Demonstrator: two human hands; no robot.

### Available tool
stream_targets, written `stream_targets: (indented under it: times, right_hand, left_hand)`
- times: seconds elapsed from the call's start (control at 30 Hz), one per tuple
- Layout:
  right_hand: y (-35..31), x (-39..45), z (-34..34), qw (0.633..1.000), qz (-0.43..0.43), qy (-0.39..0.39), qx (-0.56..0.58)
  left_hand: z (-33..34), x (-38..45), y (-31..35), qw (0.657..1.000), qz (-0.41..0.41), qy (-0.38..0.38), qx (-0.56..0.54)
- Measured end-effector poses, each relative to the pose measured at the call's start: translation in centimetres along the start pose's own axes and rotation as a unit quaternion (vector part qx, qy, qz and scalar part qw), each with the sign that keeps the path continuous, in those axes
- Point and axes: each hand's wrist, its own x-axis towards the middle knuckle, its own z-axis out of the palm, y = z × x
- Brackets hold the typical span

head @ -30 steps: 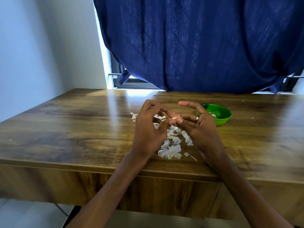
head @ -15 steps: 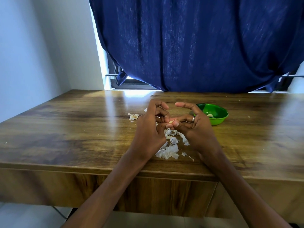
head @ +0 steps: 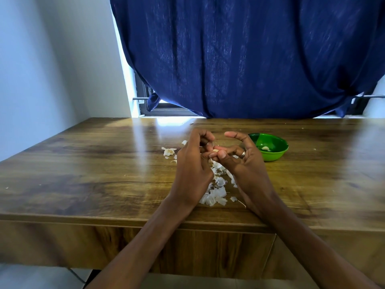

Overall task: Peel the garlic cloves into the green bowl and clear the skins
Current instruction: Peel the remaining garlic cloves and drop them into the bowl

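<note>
A small pale garlic clove (head: 215,150) is pinched between the fingertips of both hands above the wooden table (head: 93,170). My left hand (head: 192,172) curls its fingers onto the clove from the left. My right hand (head: 239,161), with a ring on one finger, pinches it from the right, forefinger arched above. White garlic skins (head: 216,192) lie scattered on the table under and in front of the hands. The green bowl (head: 273,152) stands just right of my right hand, with a peeled clove (head: 265,148) inside.
A few more skins (head: 169,152) lie left of the hands. A dark blue curtain (head: 239,59) hangs behind the table's far edge, over a window. A white wall stands at the left. The table's front edge runs under my forearms.
Both hands have stayed together on the clove, fingers shifting slightly as they work it. The view tilted up a little.
</note>
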Motion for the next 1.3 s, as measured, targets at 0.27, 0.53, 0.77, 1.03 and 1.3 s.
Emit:
stream_targets:
  times: [0.27,0.53,0.77,1.03,1.3]
  right_hand:
    - [-0.3,-0.3,0.1,0.999,-0.001,0.002,0.037]
    - [0.2,-0.1,0.2,0.999,0.016,-0.002,0.037]
    - [0.3,-0.1,0.4,1.000,0.015,-0.008,0.000]
    - [0.5,0.0,0.4,0.999,0.016,-0.001,-0.049]
    - [0.4,0.0,0.0,0.999,0.017,0.045,0.010]
  left_hand:
    - [-0.2,0.1,-0.2,0.999,-0.015,0.013,-0.030]
    - [0.0,0.2,-0.2,0.999,-0.037,0.027,-0.021]
    - [-0.1,0.2,-0.1,0.999,-0.036,0.016,-0.031]
    - [-0.4,0.1,0.0,0.998,-0.041,0.039,-0.009]
    - [-0.9,0.0,-1.2,0.995,-0.065,0.044,0.060]
